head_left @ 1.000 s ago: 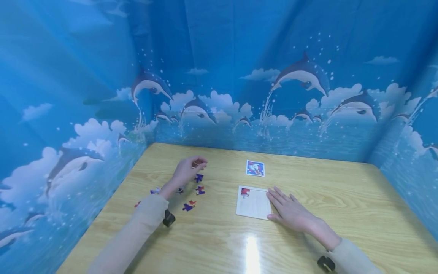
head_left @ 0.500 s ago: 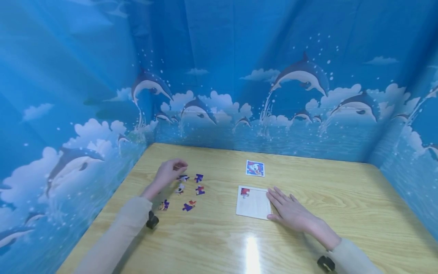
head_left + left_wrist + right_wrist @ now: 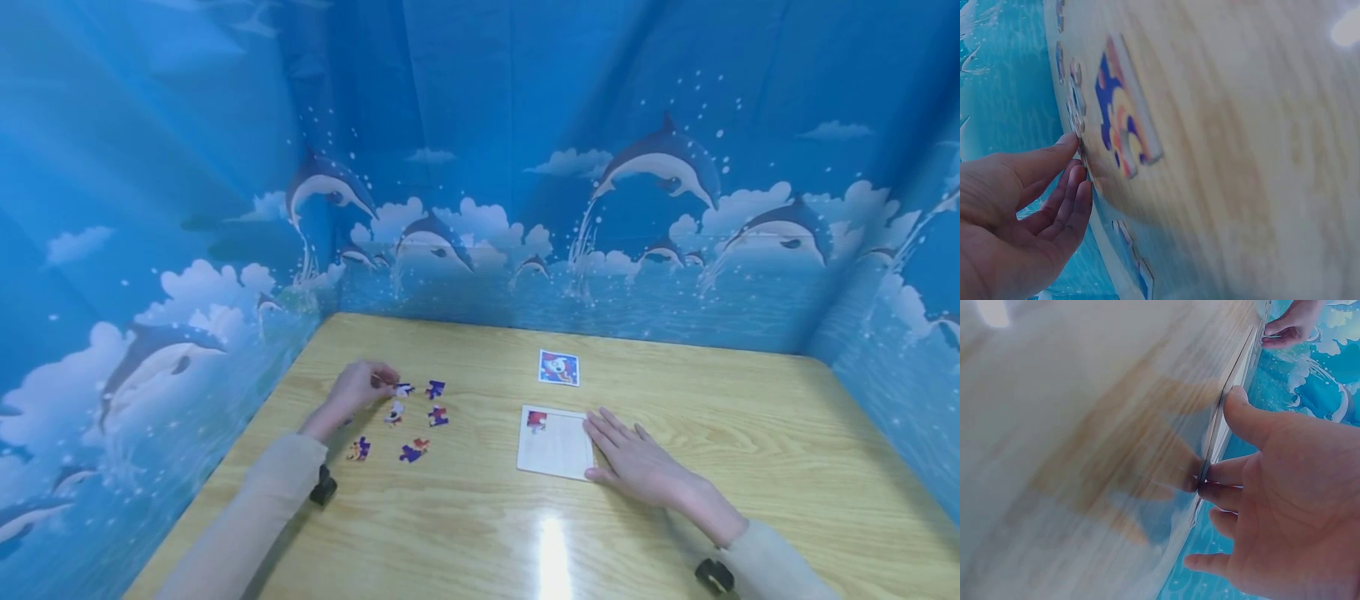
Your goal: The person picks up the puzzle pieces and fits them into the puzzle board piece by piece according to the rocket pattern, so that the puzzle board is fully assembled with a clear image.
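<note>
My left hand [image 3: 358,386] is at the far left of the loose puzzle pieces [image 3: 414,451], thumb and bent fingers drawn close together beside a white-and-purple piece [image 3: 405,390]; I cannot tell whether they pinch anything. These pieces lie apart from one another on the left of the bench [image 3: 750,417]. My right hand [image 3: 637,463] rests, fingers straight, on the right edge of the pale board [image 3: 558,452]. A red-and-white piece [image 3: 537,420] sits in the board's far left corner. Beyond the board lies a picture card [image 3: 558,367].
</note>
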A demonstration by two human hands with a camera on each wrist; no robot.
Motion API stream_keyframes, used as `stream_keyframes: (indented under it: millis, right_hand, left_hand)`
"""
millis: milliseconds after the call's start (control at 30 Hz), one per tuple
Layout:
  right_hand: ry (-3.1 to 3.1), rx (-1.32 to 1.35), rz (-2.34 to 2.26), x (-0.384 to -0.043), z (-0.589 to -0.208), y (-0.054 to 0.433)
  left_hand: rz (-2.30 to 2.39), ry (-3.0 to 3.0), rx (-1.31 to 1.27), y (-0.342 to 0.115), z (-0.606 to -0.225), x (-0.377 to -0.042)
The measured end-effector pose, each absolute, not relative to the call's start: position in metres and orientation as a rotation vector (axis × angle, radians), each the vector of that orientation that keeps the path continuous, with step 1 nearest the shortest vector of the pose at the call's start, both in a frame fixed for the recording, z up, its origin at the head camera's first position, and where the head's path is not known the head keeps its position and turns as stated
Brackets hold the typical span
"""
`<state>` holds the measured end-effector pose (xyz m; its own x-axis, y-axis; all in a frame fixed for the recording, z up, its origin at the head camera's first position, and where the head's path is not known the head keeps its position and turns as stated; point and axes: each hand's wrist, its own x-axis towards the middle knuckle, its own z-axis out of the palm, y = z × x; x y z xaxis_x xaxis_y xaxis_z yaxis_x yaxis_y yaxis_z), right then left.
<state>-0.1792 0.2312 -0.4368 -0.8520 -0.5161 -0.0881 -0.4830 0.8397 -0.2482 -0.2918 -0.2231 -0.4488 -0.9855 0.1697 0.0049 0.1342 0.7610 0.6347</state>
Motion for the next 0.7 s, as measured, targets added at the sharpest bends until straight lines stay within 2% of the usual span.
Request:
stream_keyframes:
  millis: [400, 700]
  right_hand:
    - [2.864, -0.780, -0.337, -0.179, -0.435, 0.231]
    - [2.868, -0.784, -0.319, -0.179, -0.436, 0.231]
  left_hand:
    - [0.940, 2.903, 0.304, -0.220, -0.442, -0.295]
    - [1.033, 2.937, 0.286, -0.217, -0.431, -0.295]
